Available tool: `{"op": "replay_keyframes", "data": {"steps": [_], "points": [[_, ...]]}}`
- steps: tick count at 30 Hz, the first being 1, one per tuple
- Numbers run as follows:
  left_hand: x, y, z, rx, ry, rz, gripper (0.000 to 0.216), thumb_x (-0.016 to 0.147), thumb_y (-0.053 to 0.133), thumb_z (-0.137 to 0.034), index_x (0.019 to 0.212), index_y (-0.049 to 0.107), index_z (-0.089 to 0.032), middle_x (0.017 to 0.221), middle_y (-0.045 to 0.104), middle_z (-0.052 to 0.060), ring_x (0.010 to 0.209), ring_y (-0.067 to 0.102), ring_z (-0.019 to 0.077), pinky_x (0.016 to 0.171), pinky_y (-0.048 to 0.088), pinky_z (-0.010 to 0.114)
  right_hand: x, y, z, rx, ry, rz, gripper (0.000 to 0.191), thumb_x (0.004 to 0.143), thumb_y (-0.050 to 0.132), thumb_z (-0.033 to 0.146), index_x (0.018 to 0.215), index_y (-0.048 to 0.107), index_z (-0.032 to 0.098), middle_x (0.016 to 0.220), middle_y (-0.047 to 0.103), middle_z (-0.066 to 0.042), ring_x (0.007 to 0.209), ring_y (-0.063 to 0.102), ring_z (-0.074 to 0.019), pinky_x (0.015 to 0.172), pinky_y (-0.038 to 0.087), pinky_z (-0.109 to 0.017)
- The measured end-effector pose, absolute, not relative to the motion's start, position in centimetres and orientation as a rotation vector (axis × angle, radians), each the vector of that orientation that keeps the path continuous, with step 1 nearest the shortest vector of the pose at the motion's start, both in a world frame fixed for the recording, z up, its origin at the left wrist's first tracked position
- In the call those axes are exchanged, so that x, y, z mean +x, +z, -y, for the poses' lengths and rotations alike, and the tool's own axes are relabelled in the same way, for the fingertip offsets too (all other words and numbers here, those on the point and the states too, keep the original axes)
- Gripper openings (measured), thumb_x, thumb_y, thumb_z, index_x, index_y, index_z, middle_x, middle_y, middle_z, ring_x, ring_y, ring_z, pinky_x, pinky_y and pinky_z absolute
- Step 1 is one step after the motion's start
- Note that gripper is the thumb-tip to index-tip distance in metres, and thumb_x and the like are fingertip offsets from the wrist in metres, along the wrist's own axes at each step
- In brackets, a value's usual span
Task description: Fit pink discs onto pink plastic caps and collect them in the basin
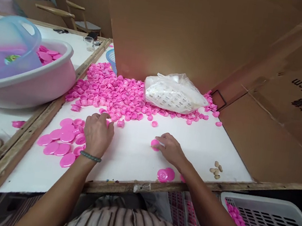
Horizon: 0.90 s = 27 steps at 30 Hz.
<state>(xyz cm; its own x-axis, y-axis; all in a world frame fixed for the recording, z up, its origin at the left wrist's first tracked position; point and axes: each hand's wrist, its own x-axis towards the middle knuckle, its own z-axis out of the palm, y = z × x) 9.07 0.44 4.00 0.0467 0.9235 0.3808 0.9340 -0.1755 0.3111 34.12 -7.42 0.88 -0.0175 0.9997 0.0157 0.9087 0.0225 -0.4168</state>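
Two hands: left hand (pixel 97 134) curled over pink caps (pixel 114 93), grip hidden; right hand (pixel 171 150) pinches one cap (pixel 154 144); carton (pixel 278 127) reads "24cm"

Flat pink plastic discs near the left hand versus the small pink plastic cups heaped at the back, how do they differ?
The flat pink plastic discs are wider and flat-topped; the small pink plastic cups are narrower and hollow. The discs lie few, mostly one layer, beside the left hand; the cups are many, piled loosely. Both are the same bright pink.
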Motion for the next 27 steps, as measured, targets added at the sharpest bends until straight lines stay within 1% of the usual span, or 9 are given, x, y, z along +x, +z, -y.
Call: {"op": "replay_keyframes", "data": {"steps": [3,5,7,10,14,17,21,25,27], "points": [[11.5,4.4,0.3,-2.506,-0.963,1.937,0.021,0.082,0.047,-0.029,0.093,0.058,-0.016,0.088,0.057,0.007,0.081,0.052,0.0199,0.065,0.042,0.029,34.5,1.7,4.5,-1.931,0.334,1.954,0.024,0.088,0.043,0.031,0.094,0.064,0.021,0.090,0.056,-0.004,0.085,0.052,-0.0154,0.074,0.041,-0.027],[14.0,4.0,0.7,-2.815,-0.942,1.871,0.019,0.082,0.048,-0.032,0.088,0.059,-0.017,0.084,0.058,0.005,0.075,0.053,0.0171,0.065,0.043,0.028,34.7,1.6,2.5,-1.895,0.285,1.964,0.022,0.087,0.044,0.027,0.091,0.064,0.019,0.091,0.056,-0.004,0.087,0.051,-0.0158,0.074,0.040,-0.027],[16.4,3.2,1.0,-3.040,-0.836,1.769,0.023,0.079,0.053,-0.038,0.087,0.059,-0.017,0.083,0.058,0.005,0.075,0.054,0.0176,0.066,0.042,0.029,34.6,1.3,1.0,-1.873,0.299,1.992,0.018,0.085,0.048,0.025,0.085,0.064,0.018,0.092,0.056,-0.005,0.088,0.050,-0.0158,0.073,0.039,-0.026],[19.1,1.3,1.5,-3.242,-0.762,1.477,0.036,0.072,0.060,-0.046,0.095,0.058,-0.017,0.090,0.056,0.007,0.087,0.052,0.0218,0.073,0.042,0.032,34.6,0.4,0.3,-1.900,0.334,1.958,0.018,0.084,0.047,0.024,0.078,0.062,0.016,0.090,0.056,-0.005,0.086,0.050,-0.0155,0.071,0.039,-0.025],[20.6,-0.8,2.1,-3.339,-0.714,1.209,0.027,0.071,0.064,-0.037,0.090,0.059,-0.018,0.090,0.056,0.007,0.090,0.049,0.0221,0.076,0.041,0.032,35.5,-0.5,1.8,-1.905,0.312,1.767,0.020,0.084,0.046,0.027,0.074,0.059,0.017,0.086,0.054,-0.004,0.078,0.050,-0.0141,0.067,0.039,-0.025],[20.5,-1.4,2.2,-3.330,-0.727,1.321,0.019,0.072,0.064,-0.030,0.084,0.058,-0.018,0.084,0.056,0.005,0.083,0.051,0.0194,0.071,0.041,0.029,36.0,-0.9,2.8,-1.831,0.274,1.698,0.023,0.084,0.047,0.031,0.068,0.059,0.018,0.082,0.052,-0.003,0.071,0.049,-0.0128,0.063,0.039,-0.025],[19.4,-1.4,1.7,-3.277,-0.938,1.689,0.011,0.070,0.063,-0.025,0.079,0.058,-0.019,0.073,0.058,0.000,0.070,0.053,0.0141,0.063,0.040,0.024,35.6,-1.2,2.9,-1.704,0.300,1.695,0.025,0.084,0.048,0.033,0.068,0.061,0.019,0.080,0.053,-0.003,0.066,0.049,-0.0122,0.059,0.039,-0.025],[18.0,-1.3,0.2,-3.071,-1.346,2.237,0.015,0.072,0.059,-0.031,0.076,0.058,-0.017,0.066,0.060,-0.002,0.060,0.054,0.0109,0.056,0.040,0.021,35.0,-1.4,2.7,-1.612,0.308,1.748,0.022,0.084,0.050,0.029,0.069,0.062,0.020,0.077,0.054,-0.002,0.068,0.050,-0.0126,0.058,0.040,-0.025],[17.7,-1.3,-0.7,-2.946,-1.388,2.354,0.019,0.073,0.058,-0.035,0.076,0.059,-0.016,0.065,0.061,-0.001,0.059,0.055,0.0112,0.055,0.039,0.021,35.0,-1.4,2.7,-1.610,0.287,1.796,0.020,0.083,0.051,0.026,0.068,0.063,0.020,0.077,0.055,-0.002,0.072,0.051,-0.0136,0.060,0.040,-0.025]]}}
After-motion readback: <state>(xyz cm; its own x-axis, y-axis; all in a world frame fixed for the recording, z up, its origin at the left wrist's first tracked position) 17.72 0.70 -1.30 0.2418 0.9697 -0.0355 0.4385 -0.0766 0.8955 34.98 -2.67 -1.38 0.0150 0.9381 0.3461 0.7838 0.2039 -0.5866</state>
